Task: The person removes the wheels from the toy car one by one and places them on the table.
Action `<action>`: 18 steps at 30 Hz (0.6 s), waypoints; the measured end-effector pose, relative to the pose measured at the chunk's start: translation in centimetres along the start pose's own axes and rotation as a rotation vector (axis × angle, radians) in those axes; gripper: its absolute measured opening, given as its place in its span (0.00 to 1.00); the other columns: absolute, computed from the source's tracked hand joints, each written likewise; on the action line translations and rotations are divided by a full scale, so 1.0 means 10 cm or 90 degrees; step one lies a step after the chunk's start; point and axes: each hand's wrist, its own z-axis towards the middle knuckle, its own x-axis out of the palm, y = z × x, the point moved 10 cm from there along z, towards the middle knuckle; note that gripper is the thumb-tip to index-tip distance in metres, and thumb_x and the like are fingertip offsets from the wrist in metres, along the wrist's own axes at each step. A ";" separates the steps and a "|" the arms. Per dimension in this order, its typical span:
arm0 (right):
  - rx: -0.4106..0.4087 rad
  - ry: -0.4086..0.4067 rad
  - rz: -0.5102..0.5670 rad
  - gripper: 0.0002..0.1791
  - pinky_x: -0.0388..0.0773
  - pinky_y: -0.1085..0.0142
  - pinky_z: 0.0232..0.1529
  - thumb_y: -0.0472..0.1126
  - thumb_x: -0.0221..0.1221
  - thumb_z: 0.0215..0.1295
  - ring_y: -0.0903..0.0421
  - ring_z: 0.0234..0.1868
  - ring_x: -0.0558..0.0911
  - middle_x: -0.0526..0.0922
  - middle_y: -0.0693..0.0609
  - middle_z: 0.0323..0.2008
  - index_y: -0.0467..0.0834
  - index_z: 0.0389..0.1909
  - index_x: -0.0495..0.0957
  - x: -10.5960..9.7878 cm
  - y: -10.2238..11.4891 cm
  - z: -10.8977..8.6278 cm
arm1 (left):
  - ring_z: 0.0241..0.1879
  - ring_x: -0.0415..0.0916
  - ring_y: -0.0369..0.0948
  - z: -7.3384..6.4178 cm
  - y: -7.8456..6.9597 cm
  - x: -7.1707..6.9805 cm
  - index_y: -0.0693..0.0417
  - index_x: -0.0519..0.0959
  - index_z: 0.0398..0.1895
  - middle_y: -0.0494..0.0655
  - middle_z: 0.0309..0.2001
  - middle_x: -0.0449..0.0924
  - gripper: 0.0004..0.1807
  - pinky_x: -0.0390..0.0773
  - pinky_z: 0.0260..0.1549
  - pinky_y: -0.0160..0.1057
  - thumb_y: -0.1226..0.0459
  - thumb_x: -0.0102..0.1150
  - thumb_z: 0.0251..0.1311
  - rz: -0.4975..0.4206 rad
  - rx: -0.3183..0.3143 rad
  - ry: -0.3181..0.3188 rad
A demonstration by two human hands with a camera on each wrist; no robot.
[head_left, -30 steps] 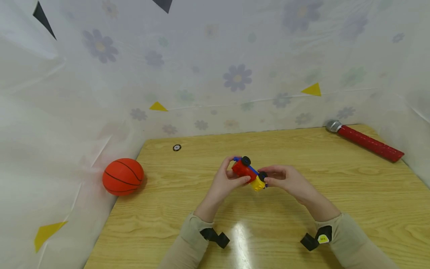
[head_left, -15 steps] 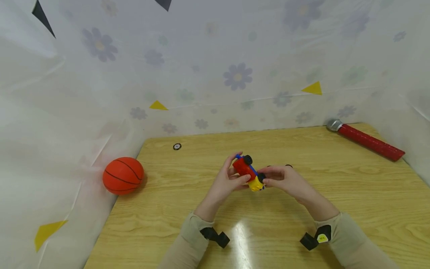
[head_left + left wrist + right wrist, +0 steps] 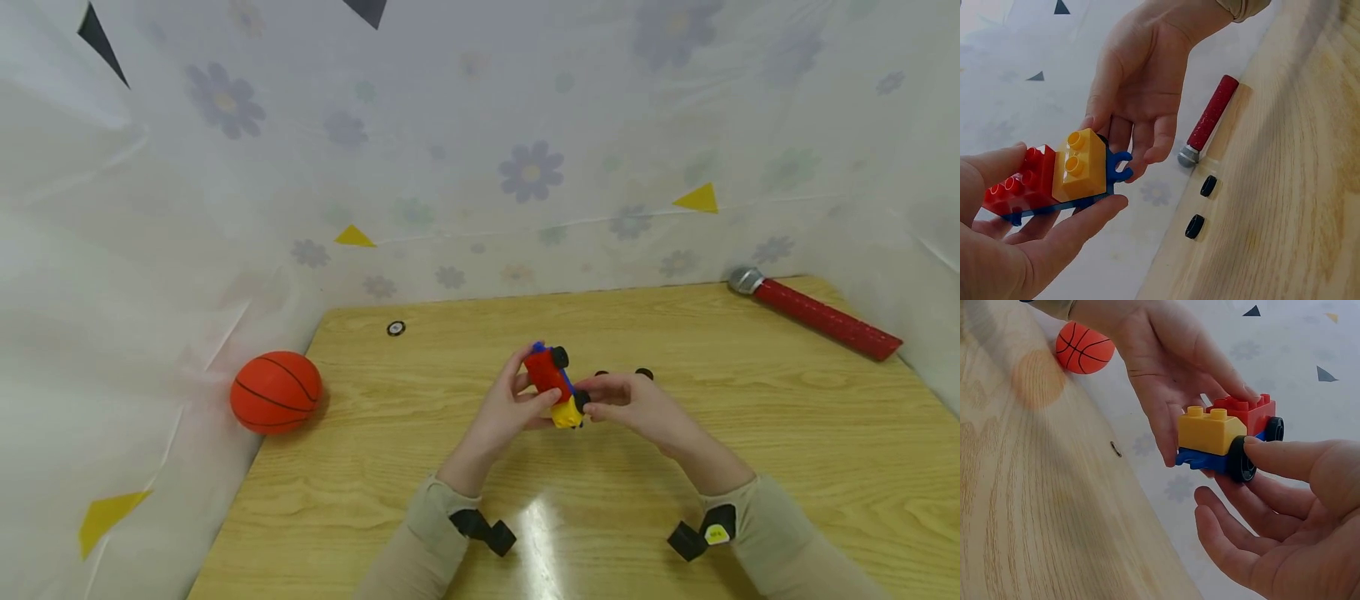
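Toy car [image 3: 545, 377], loose wheels [image 3: 644, 373] partly behind right hand [image 3: 637, 405], ball [image 3: 275, 392], microphone [image 3: 816, 315]

Room at left, obstacles at right

A toy vehicle [image 3: 545, 377] fills the gap between left hand [image 3: 508, 407] and right hand [image 3: 636, 402]. Just beyond the right hand, two loose black wheels [image 3: 1194, 227] stand in the way; farther out to its right, a microphone [image 3: 821, 318] does. Left of the left hand, the table [image 3: 397, 429] gives passage as far as the ball [image 3: 275, 392]. Between the forearms [image 3: 787, 533] there is room too, narrowed by black wrist units [image 3: 501, 538].
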 end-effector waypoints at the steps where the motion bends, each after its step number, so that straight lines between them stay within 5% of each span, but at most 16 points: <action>1: 0.002 0.002 0.001 0.27 0.80 0.55 0.55 0.44 0.61 0.70 0.47 0.51 0.83 0.83 0.41 0.50 0.33 0.63 0.73 0.01 0.00 0.00 | 0.56 0.80 0.55 0.00 0.00 0.00 0.38 0.51 0.78 0.59 0.65 0.72 0.41 0.84 0.44 0.53 0.67 0.59 0.67 0.000 -0.001 0.001; 18: -0.008 0.030 -0.016 0.23 0.83 0.53 0.48 0.45 0.59 0.71 0.45 0.45 0.84 0.84 0.43 0.43 0.29 0.55 0.75 0.07 0.02 0.00 | 0.56 0.80 0.55 -0.01 0.04 0.02 0.34 0.52 0.78 0.57 0.66 0.72 0.41 0.85 0.44 0.52 0.66 0.60 0.67 0.006 -0.020 -0.003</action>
